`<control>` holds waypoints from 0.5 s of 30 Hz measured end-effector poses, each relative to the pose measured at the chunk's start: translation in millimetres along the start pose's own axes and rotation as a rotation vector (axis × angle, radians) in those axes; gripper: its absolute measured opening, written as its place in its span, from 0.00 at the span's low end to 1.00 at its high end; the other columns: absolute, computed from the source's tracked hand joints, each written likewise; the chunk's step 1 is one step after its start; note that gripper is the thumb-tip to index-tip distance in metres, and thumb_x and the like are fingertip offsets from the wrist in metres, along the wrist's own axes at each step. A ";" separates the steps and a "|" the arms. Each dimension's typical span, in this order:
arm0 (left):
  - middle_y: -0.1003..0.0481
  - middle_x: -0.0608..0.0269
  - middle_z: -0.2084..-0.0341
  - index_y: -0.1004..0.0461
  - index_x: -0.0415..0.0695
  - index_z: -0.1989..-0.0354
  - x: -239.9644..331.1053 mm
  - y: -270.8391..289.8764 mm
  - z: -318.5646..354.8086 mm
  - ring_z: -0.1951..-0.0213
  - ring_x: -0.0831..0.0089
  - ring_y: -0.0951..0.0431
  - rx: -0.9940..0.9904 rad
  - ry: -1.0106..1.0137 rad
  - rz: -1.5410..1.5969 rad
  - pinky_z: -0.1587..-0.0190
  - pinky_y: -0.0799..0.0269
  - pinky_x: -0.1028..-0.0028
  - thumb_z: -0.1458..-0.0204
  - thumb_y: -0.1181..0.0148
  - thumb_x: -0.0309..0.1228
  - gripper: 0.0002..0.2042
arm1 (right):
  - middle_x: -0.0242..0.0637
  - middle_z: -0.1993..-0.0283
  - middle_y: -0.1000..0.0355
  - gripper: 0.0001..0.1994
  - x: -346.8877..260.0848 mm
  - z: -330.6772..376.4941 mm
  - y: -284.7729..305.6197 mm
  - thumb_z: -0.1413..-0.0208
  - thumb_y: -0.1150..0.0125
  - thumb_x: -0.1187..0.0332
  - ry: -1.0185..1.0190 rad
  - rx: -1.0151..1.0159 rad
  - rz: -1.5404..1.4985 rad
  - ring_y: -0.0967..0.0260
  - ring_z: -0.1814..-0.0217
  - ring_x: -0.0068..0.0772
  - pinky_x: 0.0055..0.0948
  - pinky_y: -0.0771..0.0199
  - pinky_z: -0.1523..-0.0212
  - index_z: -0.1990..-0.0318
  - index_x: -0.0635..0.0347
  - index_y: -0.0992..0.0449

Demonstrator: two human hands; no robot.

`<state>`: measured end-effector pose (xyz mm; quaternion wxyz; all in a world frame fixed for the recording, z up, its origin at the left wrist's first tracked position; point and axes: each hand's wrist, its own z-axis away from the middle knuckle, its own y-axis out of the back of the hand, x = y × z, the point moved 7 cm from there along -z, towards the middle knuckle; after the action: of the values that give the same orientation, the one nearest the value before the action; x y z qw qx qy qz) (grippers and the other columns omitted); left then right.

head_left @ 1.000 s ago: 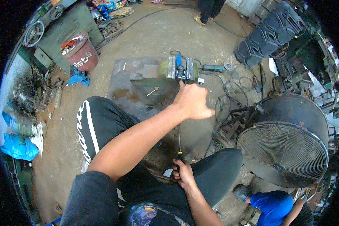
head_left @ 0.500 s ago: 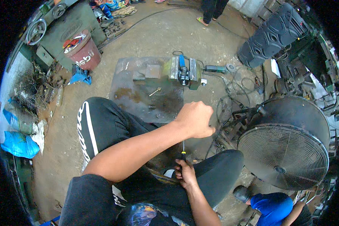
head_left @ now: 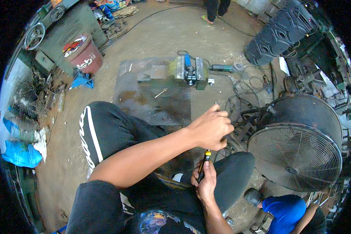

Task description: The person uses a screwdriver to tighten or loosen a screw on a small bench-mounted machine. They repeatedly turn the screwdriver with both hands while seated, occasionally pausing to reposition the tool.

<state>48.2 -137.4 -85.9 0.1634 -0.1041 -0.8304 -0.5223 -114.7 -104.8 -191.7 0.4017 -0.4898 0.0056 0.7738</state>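
Observation:
My right hand (head_left: 205, 182) sits over my lap, closed around the black and yellow handle of a screwdriver (head_left: 203, 167) that points upward. My left hand (head_left: 210, 129) reaches across my body and is closed just above that handle, over the top of the screwdriver's shaft. What the fingers pinch is hidden. Both hands hover above my black-trousered knees (head_left: 105, 128). A green bench vise (head_left: 188, 70) stands on a dark steel plate (head_left: 144, 101) on the floor beyond the hands.
A round caged fan (head_left: 296, 154) stands at the right beside tangled cables (head_left: 247, 87). A red bucket (head_left: 85, 54) and a green machine (head_left: 62, 27) are at the upper left. A person in blue (head_left: 288, 212) crouches at the lower right. Someone's feet (head_left: 212, 13) show at the top.
My left hand has drawn back from near the vise toward my lap, closing down the thin shaft until only the handle shows between the hands. The right hand stayed put.

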 end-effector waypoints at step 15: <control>0.21 0.56 0.79 0.21 0.43 0.73 -49.4 30.9 7.4 0.72 0.54 0.19 -0.103 0.161 0.159 0.68 0.25 0.58 0.67 0.32 0.44 0.17 | 0.31 0.76 0.40 0.16 -62.3 -17.4 -72.8 0.29 0.54 0.55 -0.168 -0.132 0.184 0.51 0.85 0.19 0.22 0.54 0.84 0.52 0.61 0.34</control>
<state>103.3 -117.4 -81.8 0.2648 -0.1358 -0.7760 -0.5562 -43.7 -100.9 -125.2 0.2950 -0.4463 -0.0343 0.8442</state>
